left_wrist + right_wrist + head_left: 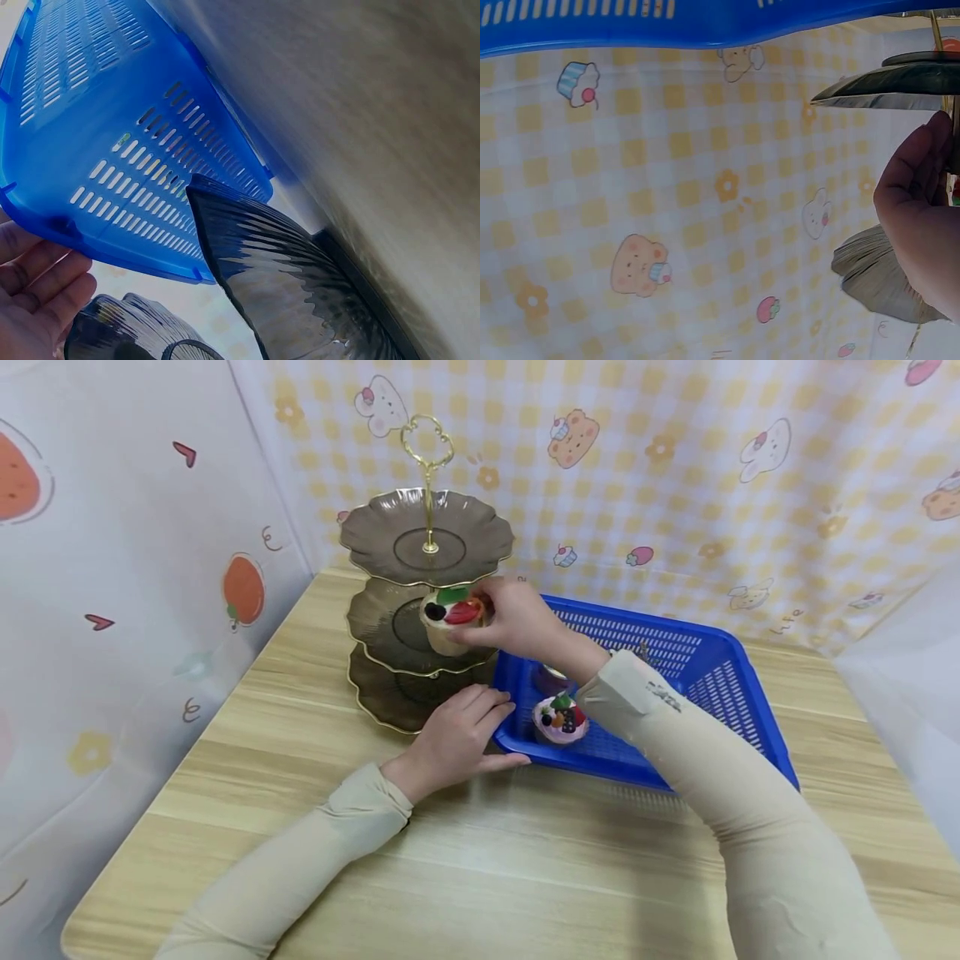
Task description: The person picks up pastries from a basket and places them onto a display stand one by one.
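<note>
My right hand (pixel 517 620) pinches a fruit-topped cupcake (pixel 444 642) between thumb and fingers. Cream, a red strawberry piece, a dark berry and a green leaf show on its top. It is over the middle plate (pixel 367 614) of a three-tier cake stand (pixel 427 493), below the top plate's front edge. In the right wrist view my fingers (pixel 911 161) are beside the stand and mostly hide the cupcake. My left hand (pixel 459 737) touches the near left corner of a blue plastic basket (pixel 750 693), fingers extended along its rim, thumb spread toward the front side.
Inside the basket, a pink-creamed cupcake (pixel 558 727) with berries sits near the left corner, and another cake (pixel 551 677) is partly hidden behind my right forearm. The stand's bottom plate (pixel 382 689) lies close left of the basket. A patterned curtain (pixel 637 510) hangs behind the wooden table (pixel 525 877).
</note>
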`<state>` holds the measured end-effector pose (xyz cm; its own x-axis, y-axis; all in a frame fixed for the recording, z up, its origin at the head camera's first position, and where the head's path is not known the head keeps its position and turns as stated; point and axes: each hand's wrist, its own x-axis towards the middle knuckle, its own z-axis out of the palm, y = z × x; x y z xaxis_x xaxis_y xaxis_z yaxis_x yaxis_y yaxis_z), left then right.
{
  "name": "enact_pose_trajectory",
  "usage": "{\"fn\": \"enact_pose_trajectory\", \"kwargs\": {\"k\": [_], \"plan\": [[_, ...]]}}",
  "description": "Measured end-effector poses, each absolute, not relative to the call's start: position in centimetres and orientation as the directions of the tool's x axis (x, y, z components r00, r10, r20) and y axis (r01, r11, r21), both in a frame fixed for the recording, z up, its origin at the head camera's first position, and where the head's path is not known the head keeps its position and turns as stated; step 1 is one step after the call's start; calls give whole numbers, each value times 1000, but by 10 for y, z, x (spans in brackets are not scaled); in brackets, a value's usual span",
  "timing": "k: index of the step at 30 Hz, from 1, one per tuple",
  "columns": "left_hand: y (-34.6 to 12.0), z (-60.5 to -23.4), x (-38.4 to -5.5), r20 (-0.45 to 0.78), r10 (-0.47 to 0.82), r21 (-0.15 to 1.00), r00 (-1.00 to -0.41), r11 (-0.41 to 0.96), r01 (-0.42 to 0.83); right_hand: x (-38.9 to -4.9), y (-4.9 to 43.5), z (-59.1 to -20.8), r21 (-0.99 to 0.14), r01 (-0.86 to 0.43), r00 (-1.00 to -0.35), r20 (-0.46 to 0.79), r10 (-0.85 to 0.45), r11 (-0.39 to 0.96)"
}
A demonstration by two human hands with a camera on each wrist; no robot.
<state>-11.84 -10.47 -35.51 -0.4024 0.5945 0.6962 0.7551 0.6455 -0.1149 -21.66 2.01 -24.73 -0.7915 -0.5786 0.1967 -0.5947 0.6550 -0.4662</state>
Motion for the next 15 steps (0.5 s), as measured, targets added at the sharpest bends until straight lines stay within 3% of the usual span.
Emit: {"fn": "enact_pose_trajectory", "kwargs": {"k": [15], "plan": [[-104,-356,-119,705,591,-127,-391,649,750,-211,-11,-256,-406,-629,-773,233,-591,663]]}}
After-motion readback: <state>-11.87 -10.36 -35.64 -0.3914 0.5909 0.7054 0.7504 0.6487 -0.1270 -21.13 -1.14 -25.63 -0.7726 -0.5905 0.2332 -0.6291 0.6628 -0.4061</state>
